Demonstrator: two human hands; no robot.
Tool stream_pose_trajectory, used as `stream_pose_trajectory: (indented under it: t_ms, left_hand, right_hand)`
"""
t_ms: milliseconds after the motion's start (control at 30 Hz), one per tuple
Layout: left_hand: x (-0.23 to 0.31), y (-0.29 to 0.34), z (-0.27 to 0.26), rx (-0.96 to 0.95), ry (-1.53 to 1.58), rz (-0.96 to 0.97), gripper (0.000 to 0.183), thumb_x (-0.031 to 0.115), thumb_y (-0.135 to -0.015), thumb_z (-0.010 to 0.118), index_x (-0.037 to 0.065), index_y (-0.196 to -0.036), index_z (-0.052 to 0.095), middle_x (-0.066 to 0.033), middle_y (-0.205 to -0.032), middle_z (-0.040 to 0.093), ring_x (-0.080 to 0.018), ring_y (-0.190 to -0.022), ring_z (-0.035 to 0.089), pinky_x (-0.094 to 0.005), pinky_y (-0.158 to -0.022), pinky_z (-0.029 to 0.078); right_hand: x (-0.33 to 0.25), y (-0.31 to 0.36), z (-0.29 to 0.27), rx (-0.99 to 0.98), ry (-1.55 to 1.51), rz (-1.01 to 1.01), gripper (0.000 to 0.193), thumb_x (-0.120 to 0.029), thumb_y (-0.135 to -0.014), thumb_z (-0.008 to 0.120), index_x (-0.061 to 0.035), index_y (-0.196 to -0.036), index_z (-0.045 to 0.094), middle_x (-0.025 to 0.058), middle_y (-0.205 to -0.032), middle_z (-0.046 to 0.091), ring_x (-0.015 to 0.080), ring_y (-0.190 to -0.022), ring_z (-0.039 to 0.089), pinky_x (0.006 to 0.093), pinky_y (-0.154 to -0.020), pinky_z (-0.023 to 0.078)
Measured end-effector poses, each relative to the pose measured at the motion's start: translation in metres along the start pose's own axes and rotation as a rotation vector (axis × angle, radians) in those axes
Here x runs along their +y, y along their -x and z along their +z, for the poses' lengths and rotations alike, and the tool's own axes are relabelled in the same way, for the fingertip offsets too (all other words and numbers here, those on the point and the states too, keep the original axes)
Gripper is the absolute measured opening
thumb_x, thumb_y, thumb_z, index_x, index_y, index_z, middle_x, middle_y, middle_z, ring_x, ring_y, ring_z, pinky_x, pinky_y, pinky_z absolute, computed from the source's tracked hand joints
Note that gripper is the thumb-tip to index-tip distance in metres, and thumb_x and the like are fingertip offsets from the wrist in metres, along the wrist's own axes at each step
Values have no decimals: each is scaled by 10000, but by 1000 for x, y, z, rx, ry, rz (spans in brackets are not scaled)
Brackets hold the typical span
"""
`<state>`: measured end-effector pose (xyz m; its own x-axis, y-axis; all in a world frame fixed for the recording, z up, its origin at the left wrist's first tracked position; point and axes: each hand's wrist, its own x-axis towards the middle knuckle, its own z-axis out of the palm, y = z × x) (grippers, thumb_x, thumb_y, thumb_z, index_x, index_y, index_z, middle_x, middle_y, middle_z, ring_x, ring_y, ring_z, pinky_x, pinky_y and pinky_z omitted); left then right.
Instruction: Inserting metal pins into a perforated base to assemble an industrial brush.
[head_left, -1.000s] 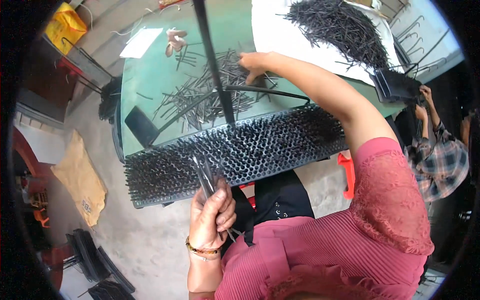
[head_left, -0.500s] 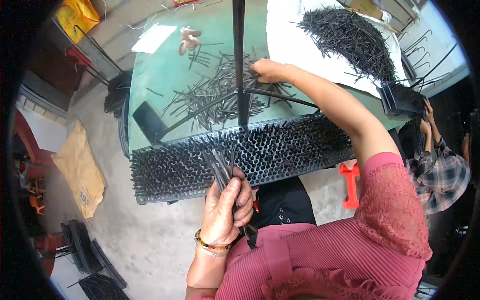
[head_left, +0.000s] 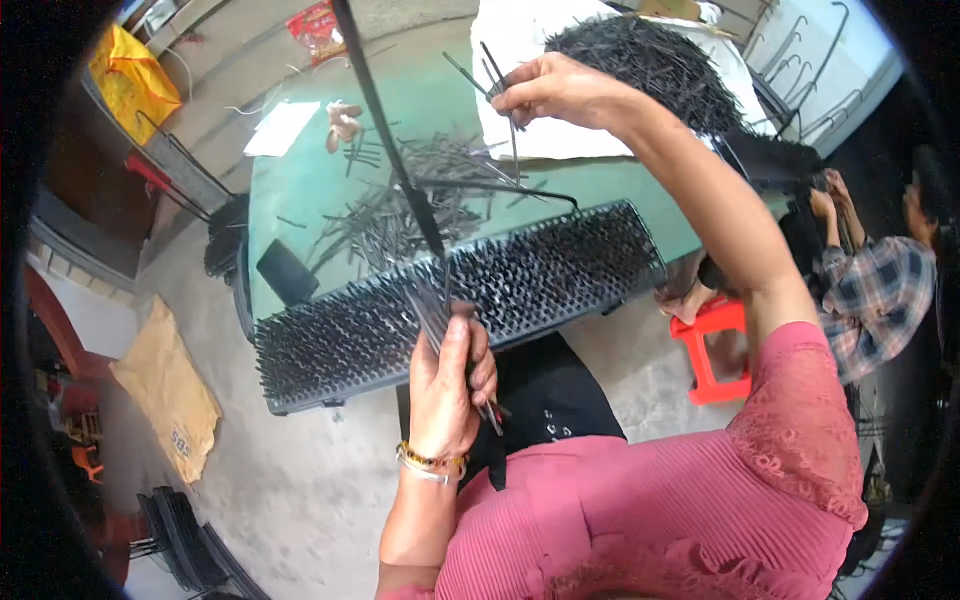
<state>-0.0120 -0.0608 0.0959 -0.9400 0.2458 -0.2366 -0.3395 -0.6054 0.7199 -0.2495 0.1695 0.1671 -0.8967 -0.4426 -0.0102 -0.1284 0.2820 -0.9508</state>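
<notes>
1. a green table [head_left: 285, 185] is standing before the person.
2. a long, black, bristly board [head_left: 500, 282] is lying along its near edge; it is looking stiff, its rim offering a better hold than its bristles.
3. a large pile of black sticks [head_left: 645, 70] is sitting on white cloth [head_left: 590, 146] to the right.
4. a looser heap of sticks [head_left: 410, 195] is lying on the table, beyond the board.
5. the left hand [head_left: 447, 385] is clasping a bundle of sticks [head_left: 430, 318] over the board, thumb and fingers pressing round its middle; smooth-looking, the sticks are probably needing steady pressure against slipping.
6. the right hand [head_left: 550, 90] is pinching a few splayed sticks [head_left: 467, 75] over the cloth's edge; they are seeming light and fairly stiff, mid-length likely suiting the fingertips best.
</notes>
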Motion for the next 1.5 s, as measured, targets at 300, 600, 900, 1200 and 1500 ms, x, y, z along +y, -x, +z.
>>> stream_pose_trajectory:
  t_ms: [300,600,900,1200,1500]
  left_hand:
    - [-87,-22,15,27,-207,24,386,348,-841,668,67,-1030,482,0,-765,542,-42,-549,446,-179,-422,313]
    - [-121,0,-2,243,-30,-278,241,357,-908,528,120,-953,527,37,-733,512,-63,-526,470,-194,-399,332]
    - [-156,20,-38,126,-278,-342,290,337,-929,525,80,-800,485,2,-566,474,-73,-417,411,-208,-360,290]
    - [-162,24,-51,97,-345,-425,236,288,-913,569,84,-808,513,5,-675,532,-75,-517,446,-214,-440,350]
    - [-144,35,-36,69,-277,-416,166,228,-938,527,82,-913,454,3,-689,454,-108,-576,474,-260,-502,423]
  right_hand:
    - [28,191,136,-127,-151,368,207,-135,-787,658,56,-863,634,54,-740,632,99,-653,591,238,-594,483]
    - [61,245,193,110,-333,272,404,-72,-854,588,87,-1217,509,55,-794,627,65,-693,576,223,-629,466]
    - [93,294,205,175,-923,504,300,-107,-856,619,50,-1112,606,89,-900,663,105,-640,591,218,-620,493]
    - [162,316,196,36,167,217,318,-225,-748,726,-77,-1024,670,141,-1062,525,247,-846,587,331,-726,489]
    - [162,323,183,39,427,-43,154,-140,-789,657,-22,-882,621,146,-1054,526,291,-922,563,358,-762,468]
